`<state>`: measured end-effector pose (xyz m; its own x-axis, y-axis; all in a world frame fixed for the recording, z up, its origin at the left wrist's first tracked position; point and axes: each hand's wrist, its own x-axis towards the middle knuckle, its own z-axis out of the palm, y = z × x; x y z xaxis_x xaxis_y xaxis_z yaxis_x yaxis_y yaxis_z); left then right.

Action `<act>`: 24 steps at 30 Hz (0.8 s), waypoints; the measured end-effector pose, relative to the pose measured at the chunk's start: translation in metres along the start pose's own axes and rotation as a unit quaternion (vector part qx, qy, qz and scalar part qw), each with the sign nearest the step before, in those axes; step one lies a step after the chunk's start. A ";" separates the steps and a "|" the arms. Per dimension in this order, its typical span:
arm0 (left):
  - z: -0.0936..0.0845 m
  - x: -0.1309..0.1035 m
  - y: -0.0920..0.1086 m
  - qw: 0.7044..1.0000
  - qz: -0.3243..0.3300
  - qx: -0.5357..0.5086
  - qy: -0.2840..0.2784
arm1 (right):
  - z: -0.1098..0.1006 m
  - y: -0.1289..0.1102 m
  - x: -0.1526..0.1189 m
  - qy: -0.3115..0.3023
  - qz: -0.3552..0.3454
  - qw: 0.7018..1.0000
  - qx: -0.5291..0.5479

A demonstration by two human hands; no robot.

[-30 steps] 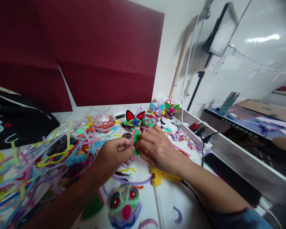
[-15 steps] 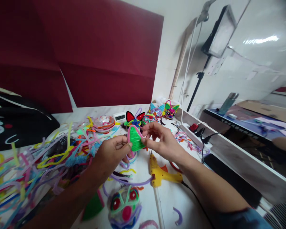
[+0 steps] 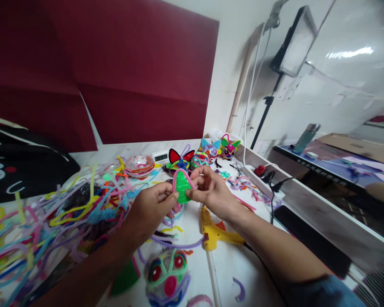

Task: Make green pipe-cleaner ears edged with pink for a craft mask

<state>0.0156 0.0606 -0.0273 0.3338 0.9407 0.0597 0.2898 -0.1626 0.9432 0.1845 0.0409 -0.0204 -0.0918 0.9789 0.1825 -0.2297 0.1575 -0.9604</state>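
Observation:
Between my two hands, above the table, is a green ear-shaped piece [image 3: 183, 187] edged with a pink pipe cleaner. My left hand [image 3: 156, 207] pinches its lower left side with thumb and fingers. My right hand [image 3: 211, 192] grips the lower right side and the pink edge. Below my right wrist lies a yellow hot glue gun [image 3: 214, 232] with a clear glue stick sticking out of its back. Nearer to me is a round mask-like face [image 3: 169, 275] of pipe cleaners with red eyes and a pink nose. A second green piece [image 3: 126, 277] is partly hidden by my left forearm.
Loose pipe cleaners [image 3: 51, 226] heap over the left side. Finished colourful faces [image 3: 210, 149] stand at the back beside a small digital clock [image 3: 161, 157]. On the right are a power strip [image 3: 265, 183], a black phone [image 3: 312, 241] and cables.
My right hand has shifted down and closed in on the green piece, its thumb now at the lower edge. The pink edging bends more closely around the piece.

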 end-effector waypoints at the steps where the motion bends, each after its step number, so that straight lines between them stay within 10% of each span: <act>1: 0.000 0.000 0.001 1.000 0.002 0.003 0.003 | 0.001 0.001 0.000 0.006 -0.001 1.000 0.007; 24: 0.001 0.001 0.008 0.998 0.003 -0.067 0.022 | 0.000 -0.001 0.001 0.030 -0.020 0.999 0.013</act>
<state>0.0189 0.0597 -0.0203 0.2949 0.9523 0.0779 0.1647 -0.1310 0.9776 0.1847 0.0418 -0.0197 -0.0233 0.9779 0.2078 -0.2566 0.1950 -0.9467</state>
